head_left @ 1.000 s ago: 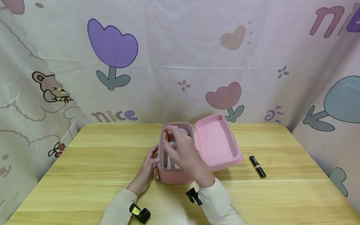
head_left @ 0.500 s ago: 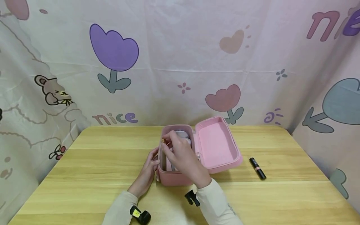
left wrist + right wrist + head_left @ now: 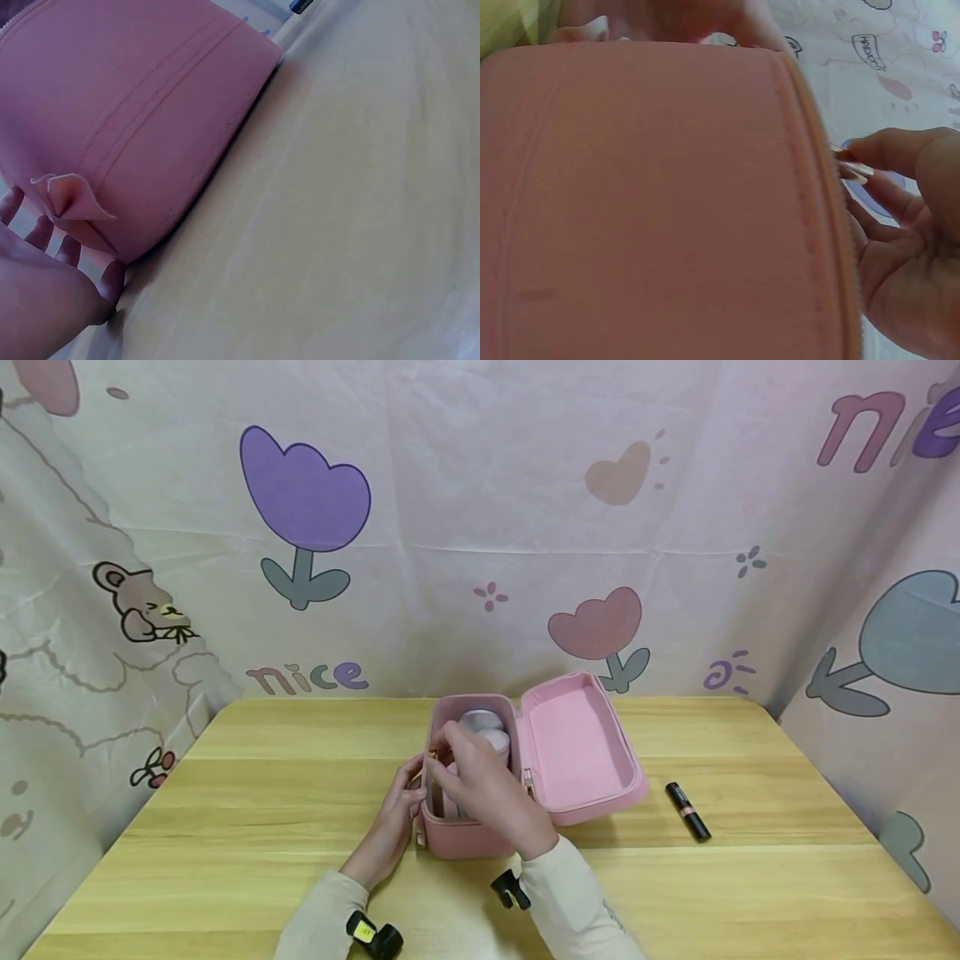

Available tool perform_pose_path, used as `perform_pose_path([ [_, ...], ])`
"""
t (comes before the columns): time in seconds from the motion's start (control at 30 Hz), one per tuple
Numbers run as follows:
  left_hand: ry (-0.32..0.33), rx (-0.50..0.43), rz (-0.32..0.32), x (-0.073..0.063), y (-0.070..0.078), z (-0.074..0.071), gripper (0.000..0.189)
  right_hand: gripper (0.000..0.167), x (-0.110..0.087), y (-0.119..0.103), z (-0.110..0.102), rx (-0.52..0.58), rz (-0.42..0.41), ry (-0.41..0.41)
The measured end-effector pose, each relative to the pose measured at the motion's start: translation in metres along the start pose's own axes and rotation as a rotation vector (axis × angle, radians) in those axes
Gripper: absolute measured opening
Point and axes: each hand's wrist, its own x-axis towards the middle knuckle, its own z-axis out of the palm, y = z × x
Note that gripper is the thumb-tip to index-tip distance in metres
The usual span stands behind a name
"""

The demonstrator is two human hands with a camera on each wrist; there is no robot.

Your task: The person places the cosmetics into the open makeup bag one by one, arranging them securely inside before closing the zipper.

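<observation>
A pink cosmetic case (image 3: 468,842) stands on the table with its lid (image 3: 585,752) swung open to the right. My left hand (image 3: 392,831) rests against the case's left side, fingers extended; in the left wrist view its fingertips (image 3: 112,277) touch the wall by a pink fabric tab (image 3: 75,199). Reaching into the case, my right hand (image 3: 483,785) pinches a slim item with a shiny gold end (image 3: 432,753) between thumb and forefinger. The right wrist view shows that shiny end (image 3: 855,174) just past the zipped rim; its lower part is hidden.
Round silvery-lidded jars (image 3: 482,720) sit at the back inside the case. A black lipstick-like tube (image 3: 687,812) with a pink band lies on the wooden table (image 3: 247,810), right of the lid. A printed cloth (image 3: 450,527) hangs behind the table.
My right hand has moved down into the case, and the gold-ended item has sunk lower along the left inner wall. My left hand has stayed against the case.
</observation>
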Motion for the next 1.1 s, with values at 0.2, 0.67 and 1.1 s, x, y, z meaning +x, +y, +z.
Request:
perform_pose_path([
  [0.2,-0.007,0.011,0.012,0.0004,0.0011,-0.0007,0.065,0.005,0.0013,0.0032,0.0031,-0.028,0.011,-0.042],
  [0.67,0.013,0.009,0.000,-0.0013,-0.0029,0.0003,0.065,0.006,-0.0011,0.0054,0.0017,-0.133,0.040,-0.030],
  [1.1,0.016,0.020,0.009,-0.0008,-0.0021,0.0009,0.065,0.041,-0.0017,0.0102,-0.0033,-0.220,0.051,-0.179],
])
